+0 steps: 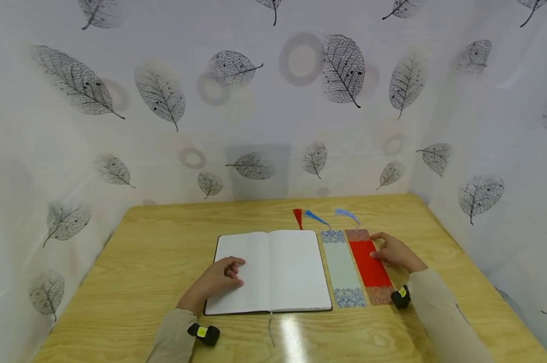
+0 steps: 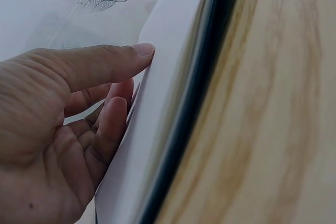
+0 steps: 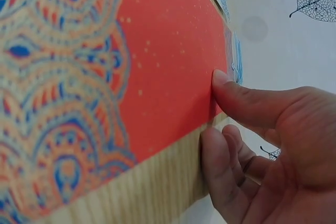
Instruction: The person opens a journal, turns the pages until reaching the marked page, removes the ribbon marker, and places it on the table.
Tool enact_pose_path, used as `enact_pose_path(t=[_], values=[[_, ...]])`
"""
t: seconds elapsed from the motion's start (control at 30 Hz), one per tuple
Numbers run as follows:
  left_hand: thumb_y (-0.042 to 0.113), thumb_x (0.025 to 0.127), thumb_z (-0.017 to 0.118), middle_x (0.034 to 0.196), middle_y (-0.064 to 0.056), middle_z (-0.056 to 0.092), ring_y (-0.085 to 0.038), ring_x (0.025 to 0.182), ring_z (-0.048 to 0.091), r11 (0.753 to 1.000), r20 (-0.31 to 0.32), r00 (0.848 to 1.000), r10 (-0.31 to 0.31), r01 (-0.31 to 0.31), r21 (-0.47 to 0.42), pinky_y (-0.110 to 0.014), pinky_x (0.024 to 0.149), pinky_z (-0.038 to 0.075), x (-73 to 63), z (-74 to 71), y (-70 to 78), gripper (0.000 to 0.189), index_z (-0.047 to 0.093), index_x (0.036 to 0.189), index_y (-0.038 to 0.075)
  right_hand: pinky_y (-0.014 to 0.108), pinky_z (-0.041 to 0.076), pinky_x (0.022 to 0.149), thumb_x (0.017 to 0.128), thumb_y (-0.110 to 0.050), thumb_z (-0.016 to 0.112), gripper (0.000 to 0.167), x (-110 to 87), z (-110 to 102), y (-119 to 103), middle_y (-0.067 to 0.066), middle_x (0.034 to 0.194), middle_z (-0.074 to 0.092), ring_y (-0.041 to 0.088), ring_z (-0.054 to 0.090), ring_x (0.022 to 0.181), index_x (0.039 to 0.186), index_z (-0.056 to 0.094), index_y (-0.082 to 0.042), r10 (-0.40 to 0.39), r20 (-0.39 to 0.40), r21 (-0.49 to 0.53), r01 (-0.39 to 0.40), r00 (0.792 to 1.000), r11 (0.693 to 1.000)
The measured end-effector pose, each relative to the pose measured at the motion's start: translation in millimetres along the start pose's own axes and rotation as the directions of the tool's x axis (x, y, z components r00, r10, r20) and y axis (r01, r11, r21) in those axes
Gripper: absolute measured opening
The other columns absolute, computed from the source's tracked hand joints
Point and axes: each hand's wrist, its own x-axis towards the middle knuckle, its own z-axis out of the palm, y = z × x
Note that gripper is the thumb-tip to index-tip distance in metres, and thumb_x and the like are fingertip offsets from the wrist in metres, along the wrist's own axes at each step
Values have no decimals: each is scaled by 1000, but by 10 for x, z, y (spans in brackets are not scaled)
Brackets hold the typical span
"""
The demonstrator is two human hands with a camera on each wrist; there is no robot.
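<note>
An open notebook (image 1: 296,272) with blank-looking white pages and a dark cover lies on the wooden table. My left hand (image 1: 218,280) rests at its left page, the thumb (image 2: 144,49) against the paper and the other fingers loosely bent. To the right of the notebook lies a red bookmark (image 1: 370,264) with patterned ends. My right hand (image 1: 394,253) pinches its right edge, with the thumb on the red face and the fingertips at the border. A pale green bookmark (image 1: 341,267) with blue patterned ends lies between notebook and red bookmark.
Light blue (image 1: 347,215) and blue (image 1: 316,217) tassels extend from the bookmarks' far ends. A red tassel (image 1: 298,218) shows beyond the notebook's far edge. A thin ribbon (image 1: 270,330) hangs from the spine towards me. Leaf-printed white sheeting (image 1: 268,121) surrounds the wooden table (image 1: 164,242).
</note>
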Motion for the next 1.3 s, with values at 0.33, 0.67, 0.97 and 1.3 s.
enact_pose_path(t=[0.33, 0.67, 0.97, 1.3], values=[[10, 80, 78, 93, -5, 53, -15, 83, 47, 1000, -10, 1000, -17, 17, 7, -22, 70, 40, 6, -13, 27, 45, 61, 121, 3, 25, 35, 49, 94, -8, 59, 59, 34, -19, 50, -1, 62, 41, 9, 33, 47, 141, 30, 10, -10, 21, 73, 8, 1000, 997], [11, 80, 77, 93, -5, 53, -16, 83, 47, 1000, -1, 1000, -14, 14, 7, -22, 70, 40, -7, -20, 27, 46, 60, 122, 3, 25, 36, 49, 94, -10, 59, 60, -6, 24, 49, 0, 65, 43, 9, 34, 47, 142, 28, 11, -14, 3, 98, 14, 1000, 995], [11, 79, 78, 93, -5, 53, -16, 83, 48, 1000, -11, 1000, -18, 18, 5, -21, 70, 40, -11, 9, 39, 46, 61, 122, 3, 26, 36, 53, 99, -22, 54, 65, -32, -29, 60, 5, 81, 47, 9, 31, 48, 145, 22, 10, 14, 36, 152, -19, 999, 988], [10, 78, 79, 93, -4, 53, -16, 83, 48, 998, -35, 997, -64, 64, 11, -23, 69, 40, 5, 35, 32, 46, 62, 121, 4, 27, 38, 55, 105, -23, 39, 60, -44, -154, -54, 9, 82, 51, 8, 31, 51, 146, 16, 13, 67, 5, 230, -66, 998, 971]])
